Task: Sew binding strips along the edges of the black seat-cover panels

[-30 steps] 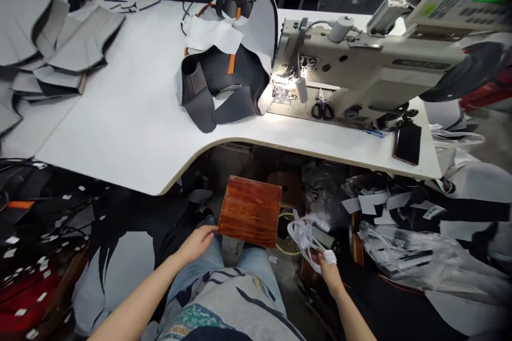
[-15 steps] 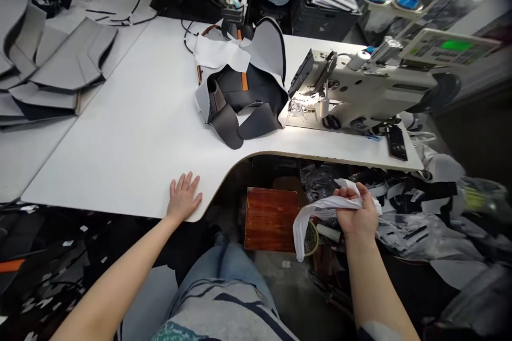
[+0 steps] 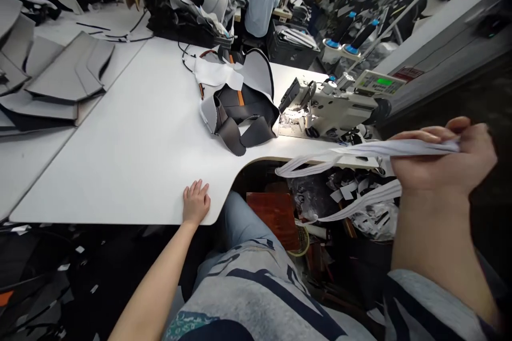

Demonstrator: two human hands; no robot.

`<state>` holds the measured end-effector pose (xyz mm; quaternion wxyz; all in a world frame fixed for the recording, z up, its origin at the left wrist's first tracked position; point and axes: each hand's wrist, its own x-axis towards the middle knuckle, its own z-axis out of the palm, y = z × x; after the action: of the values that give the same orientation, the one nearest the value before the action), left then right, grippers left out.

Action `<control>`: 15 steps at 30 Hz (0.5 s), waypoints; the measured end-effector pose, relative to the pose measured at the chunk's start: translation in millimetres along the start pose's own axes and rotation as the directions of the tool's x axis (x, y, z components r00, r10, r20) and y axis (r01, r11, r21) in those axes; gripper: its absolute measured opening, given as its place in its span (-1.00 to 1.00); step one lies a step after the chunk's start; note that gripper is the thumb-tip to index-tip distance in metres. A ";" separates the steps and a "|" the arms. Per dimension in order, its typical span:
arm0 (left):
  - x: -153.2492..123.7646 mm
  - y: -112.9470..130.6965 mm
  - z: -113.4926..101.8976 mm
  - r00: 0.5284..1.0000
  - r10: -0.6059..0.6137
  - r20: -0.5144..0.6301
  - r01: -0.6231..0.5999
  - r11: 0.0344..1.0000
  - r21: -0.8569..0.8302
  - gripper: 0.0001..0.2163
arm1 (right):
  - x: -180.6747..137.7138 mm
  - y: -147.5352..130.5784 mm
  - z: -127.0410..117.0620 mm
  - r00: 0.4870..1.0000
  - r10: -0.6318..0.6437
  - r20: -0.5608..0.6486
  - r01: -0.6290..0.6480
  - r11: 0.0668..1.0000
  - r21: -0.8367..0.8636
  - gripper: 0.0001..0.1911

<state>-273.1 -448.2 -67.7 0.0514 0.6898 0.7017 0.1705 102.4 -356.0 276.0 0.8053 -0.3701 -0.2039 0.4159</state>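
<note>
My left hand lies flat, fingers spread, on the white tabletop close to its front edge. Raised at the right, my right hand is closed around a long white strip of tape. The strip stretches leftward in a loop, and another length hangs below the wrist. A half-sewn grey and black bag with orange trim rests on the table, beyond my left hand. Its right side meets the bed of the sewing machine, whose lamp is lit.
Stacked grey panels lie on the left table. A brown wooden stool stands under the table's curved cutout. Plastic bags and scraps fill the floor at right. A person in light blue works beyond a dark crate.
My right hand has risen and moved right with the white tape, which now trails out longer. The view has shifted. My left hand still rests on the table.
</note>
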 end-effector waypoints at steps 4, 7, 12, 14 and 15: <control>1.6 -1.1 -0.2 0.999 0.010 -0.042 -0.011 1.000 -0.011 -0.63 | -22.5 2.4 52.9 0.974 -0.008 0.225 0.069 0.963 -0.261 -0.43; 1.2 -2.4 2.8 0.997 0.040 -0.064 -0.040 0.999 -0.001 -0.63 | -26.3 5.5 58.9 0.949 -0.024 0.314 0.179 0.861 -0.476 -0.49; -4.6 -13.3 11.3 0.990 0.065 -0.126 -0.065 0.998 0.000 -0.64 | -11.2 6.6 11.0 0.604 0.473 0.642 0.508 0.392 -0.767 -0.85; 2.4 -9.0 18.5 0.978 0.070 -0.199 -0.074 0.997 -0.015 -0.60 | 8.5 17.3 -9.3 0.285 0.677 0.678 0.752 0.281 -0.597 -0.83; 9.8 0.2 24.8 0.970 0.073 -0.234 -0.084 0.996 -0.037 -0.57 | 21.9 27.4 -16.7 0.121 0.724 0.679 0.843 0.286 -0.456 -0.81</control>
<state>-265.8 -434.3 -89.3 -0.0218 0.6910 0.6709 0.2681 111.4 -334.7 244.8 0.0399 -0.3595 -0.8953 0.2600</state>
